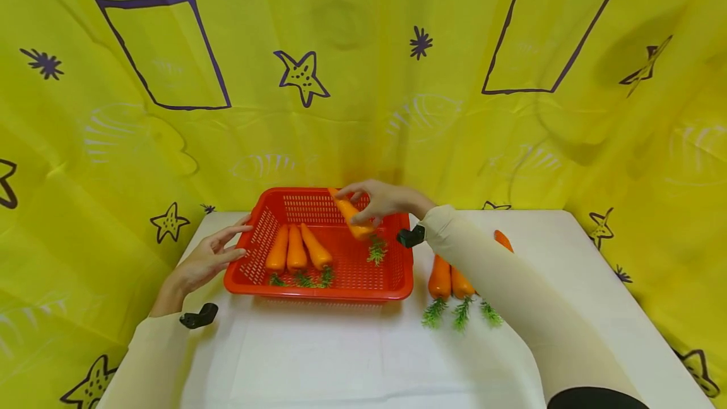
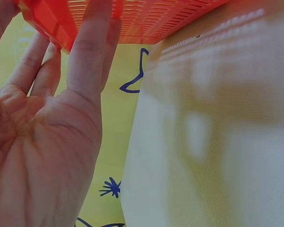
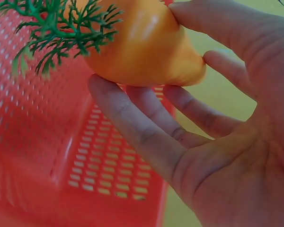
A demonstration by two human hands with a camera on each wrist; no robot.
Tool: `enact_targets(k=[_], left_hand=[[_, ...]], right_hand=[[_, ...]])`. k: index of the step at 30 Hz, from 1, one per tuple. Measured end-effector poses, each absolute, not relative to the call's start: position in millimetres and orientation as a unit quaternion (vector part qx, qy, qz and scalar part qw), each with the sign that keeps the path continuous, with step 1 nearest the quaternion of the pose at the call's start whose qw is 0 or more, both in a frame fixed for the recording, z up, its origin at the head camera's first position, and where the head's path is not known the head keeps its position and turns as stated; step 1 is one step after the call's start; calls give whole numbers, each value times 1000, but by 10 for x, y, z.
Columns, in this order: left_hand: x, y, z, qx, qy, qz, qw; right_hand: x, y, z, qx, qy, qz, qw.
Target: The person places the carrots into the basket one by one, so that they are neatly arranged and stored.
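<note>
My right hand [image 1: 377, 201] holds an orange carrot [image 1: 353, 219] with green leaves over the right part of a red plastic basket [image 1: 318, 292]. In the right wrist view, its thumb and fingertips grip the carrot [image 3: 142, 42] from both sides, and the leafy top [image 3: 61, 28] points left. At the basket's left rim, my left hand [image 1: 207, 260] rests its fairly straight fingers and thumb on the edge. The left wrist view shows those fingers [image 2: 87, 61] against the basket's corner [image 2: 52, 23]. Three carrots [image 1: 296, 251] lie side by side inside the basket, leaves toward me.
Right of the basket, more carrots [image 1: 440, 279] lie on the white table [image 1: 318, 358], partly covered by my right sleeve [image 1: 511, 289]. A yellow patterned curtain [image 1: 363, 81] hangs behind the table and along both sides.
</note>
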State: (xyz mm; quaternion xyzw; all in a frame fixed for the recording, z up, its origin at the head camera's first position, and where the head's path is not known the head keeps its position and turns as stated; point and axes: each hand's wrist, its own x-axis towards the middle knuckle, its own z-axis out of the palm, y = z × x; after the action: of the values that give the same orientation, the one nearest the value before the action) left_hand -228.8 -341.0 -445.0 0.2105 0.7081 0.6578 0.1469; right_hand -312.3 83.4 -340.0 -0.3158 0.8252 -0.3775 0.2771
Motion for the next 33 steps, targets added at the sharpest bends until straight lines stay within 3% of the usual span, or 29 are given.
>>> enact_targets(k=[22, 30, 33], left_hand=[[-2291, -3399, -4447, 209, 703, 663, 149], [-2290, -3389, -4448, 208, 704, 662, 148], [-2288, -3389, -4449, 210, 702, 665, 148]], right_hand=[[-3313, 428, -3961, -264, 790, -429, 350], [-3349, 334, -4150, -272, 815, -387, 335], [-3353, 297, -4196, -261, 810, -388, 353]])
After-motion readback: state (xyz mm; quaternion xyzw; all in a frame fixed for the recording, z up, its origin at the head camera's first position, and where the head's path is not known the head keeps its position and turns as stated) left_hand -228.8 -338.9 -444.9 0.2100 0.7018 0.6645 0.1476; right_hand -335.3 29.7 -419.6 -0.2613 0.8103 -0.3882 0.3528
